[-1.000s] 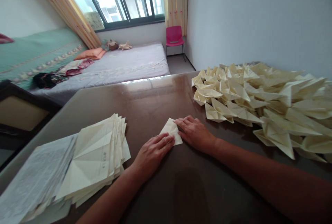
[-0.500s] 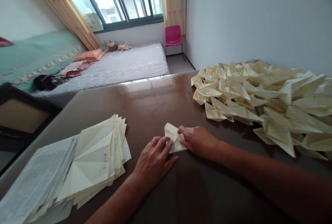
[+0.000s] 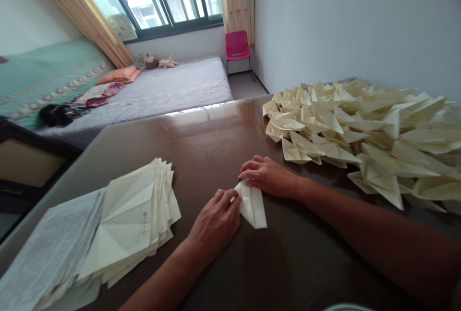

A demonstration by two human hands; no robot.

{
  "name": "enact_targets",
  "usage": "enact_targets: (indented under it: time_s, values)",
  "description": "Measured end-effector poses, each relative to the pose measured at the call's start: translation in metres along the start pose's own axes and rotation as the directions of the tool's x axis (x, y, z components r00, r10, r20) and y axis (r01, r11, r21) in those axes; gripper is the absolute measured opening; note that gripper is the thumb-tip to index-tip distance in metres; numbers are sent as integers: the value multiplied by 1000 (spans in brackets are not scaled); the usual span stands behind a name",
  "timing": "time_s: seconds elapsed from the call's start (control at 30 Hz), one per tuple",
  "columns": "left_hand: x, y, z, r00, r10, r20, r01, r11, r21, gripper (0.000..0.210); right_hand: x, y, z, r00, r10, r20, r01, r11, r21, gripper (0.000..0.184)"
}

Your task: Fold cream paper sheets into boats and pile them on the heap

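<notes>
A small folded cream paper piece (image 3: 253, 204) lies on the dark brown table (image 3: 216, 128) in front of me. My left hand (image 3: 215, 222) rests on the table with its fingertips pressing the piece's left edge. My right hand (image 3: 269, 176) lies flat over the piece's upper corner and holds it down. To the left sits a stack of creased cream sheets (image 3: 122, 219). A large heap of finished folded paper shapes (image 3: 360, 133) covers the right side of the table.
Greyish printed sheets (image 3: 46, 253) lie under the stack at the lower left. A dark wooden frame (image 3: 32, 157) stands beyond the table's left edge. A bed (image 3: 162, 85), a pink chair (image 3: 237, 49) and a window are behind the table.
The paper piece has turned and swung toward me, its long side now pointing down-right. My right hand shifted up to its top corner; my left hand stayed at its left edge.
</notes>
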State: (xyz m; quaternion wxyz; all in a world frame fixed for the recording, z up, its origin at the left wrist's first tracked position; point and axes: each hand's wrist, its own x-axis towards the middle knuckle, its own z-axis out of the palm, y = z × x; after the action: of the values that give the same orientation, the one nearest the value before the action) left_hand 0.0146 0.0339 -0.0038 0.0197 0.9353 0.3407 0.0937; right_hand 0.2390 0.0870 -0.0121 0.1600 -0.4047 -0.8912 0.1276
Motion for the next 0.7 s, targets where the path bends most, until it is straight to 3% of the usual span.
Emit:
enact_targets:
  time_s: [0.2, 0.43, 0.57, 0.7]
  values:
    - [-5, 12, -3, 998, -58, 17, 58, 997, 45, 59, -7, -10, 2, 983, 182, 37, -186, 965, 188, 10]
    - [-3, 0, 2, 999, -52, 1, 52, 986, 155, 56, -1, -12, 13, 929, 320, -186, -273, 932, 239, 5]
    - [-3, -7, 7, 1000, -13, -7, 15, 975, 224, 40, -3, -14, 12, 956, 268, -122, -242, 950, 196, 5]
    - [-5, -12, 6, 999, 44, -5, -41, 968, 247, 32, -10, -14, 1, 995, 103, -1, -101, 972, 211, 13]
